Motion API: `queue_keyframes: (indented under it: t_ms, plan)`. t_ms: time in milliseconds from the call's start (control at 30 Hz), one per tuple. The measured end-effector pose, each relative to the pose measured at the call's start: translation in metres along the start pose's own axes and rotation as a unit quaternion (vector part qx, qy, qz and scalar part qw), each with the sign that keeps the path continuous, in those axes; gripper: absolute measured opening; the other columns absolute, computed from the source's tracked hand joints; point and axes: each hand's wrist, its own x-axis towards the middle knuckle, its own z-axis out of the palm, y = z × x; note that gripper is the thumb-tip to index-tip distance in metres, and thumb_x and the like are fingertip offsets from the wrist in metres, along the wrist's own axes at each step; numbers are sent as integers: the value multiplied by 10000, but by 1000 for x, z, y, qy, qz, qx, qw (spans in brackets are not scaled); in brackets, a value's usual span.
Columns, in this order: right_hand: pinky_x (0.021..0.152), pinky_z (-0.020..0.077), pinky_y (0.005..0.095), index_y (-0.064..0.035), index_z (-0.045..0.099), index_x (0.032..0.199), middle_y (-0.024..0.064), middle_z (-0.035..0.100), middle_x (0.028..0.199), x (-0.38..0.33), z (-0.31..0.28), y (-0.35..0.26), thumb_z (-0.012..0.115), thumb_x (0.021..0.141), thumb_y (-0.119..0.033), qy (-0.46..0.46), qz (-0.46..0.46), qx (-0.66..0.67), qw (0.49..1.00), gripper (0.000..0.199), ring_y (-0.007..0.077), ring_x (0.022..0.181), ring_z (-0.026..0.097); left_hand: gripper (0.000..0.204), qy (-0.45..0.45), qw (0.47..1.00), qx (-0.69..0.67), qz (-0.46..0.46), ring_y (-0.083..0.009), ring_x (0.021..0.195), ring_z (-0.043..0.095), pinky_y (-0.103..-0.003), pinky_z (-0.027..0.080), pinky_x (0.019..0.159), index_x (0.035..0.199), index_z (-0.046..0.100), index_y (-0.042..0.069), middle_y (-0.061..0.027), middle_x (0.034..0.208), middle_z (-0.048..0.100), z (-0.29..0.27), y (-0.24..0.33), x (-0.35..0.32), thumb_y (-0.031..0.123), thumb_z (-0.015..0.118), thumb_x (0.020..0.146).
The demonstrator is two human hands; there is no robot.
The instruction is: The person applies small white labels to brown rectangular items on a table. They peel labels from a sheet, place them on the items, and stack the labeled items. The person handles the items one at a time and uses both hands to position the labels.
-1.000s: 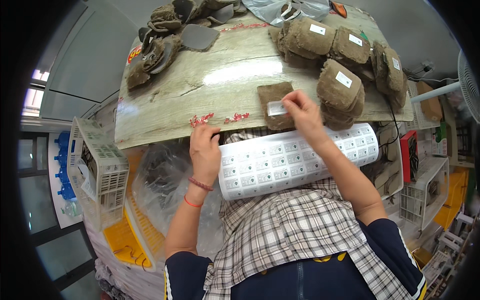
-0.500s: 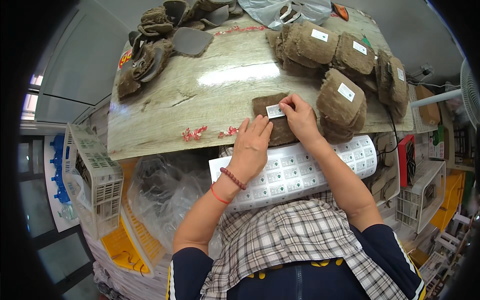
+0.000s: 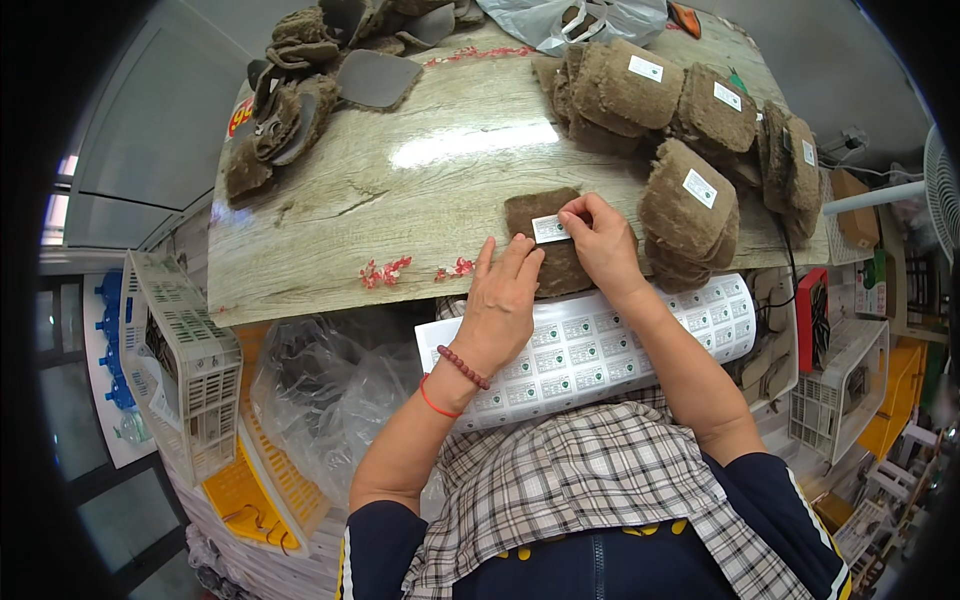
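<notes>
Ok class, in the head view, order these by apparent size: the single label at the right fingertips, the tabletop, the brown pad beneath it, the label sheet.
1. Tabletop
2. Label sheet
3. Brown pad, partly covered
4. Single label

A white printed label (image 3: 549, 229) is pinched by the right hand (image 3: 600, 242) over a brown fleecy pad (image 3: 528, 208); the left hand (image 3: 503, 303) (ringed at the wrist by a beaded bracelet (image 3: 463, 368)) is held beside the label's other end. On the table (image 3: 430, 215), labelled pads (image 3: 668, 205) are stacked nearby.
</notes>
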Motion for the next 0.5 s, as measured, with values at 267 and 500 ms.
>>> queue_keyframes:
  t_ms: [267, 500]
  plan:
    - [705, 503, 403, -48, 631, 889, 121, 681, 858, -6, 1, -8, 625, 903, -184, 20, -37, -40, 998, 137, 312, 787, 656, 503, -16, 1000, -10, -19, -320, 1238, 521, -518, 289, 1151, 1303, 500, -9, -181, 1367, 495, -4, 3, 1, -3, 657, 825]
    - [708, 504, 430, -40, 610, 868, 126, 661, 866, -9, 4, -10, 629, 892, -144, 47, -86, -85, 992, 108, 334, 806, 640, 743, -39, 995, 87, -7, -258, 1267, 485, -597, 194, 1160, 1465, 395, 45, -98, 1518, 393, 5, 5, 4, 198, 735, 823]
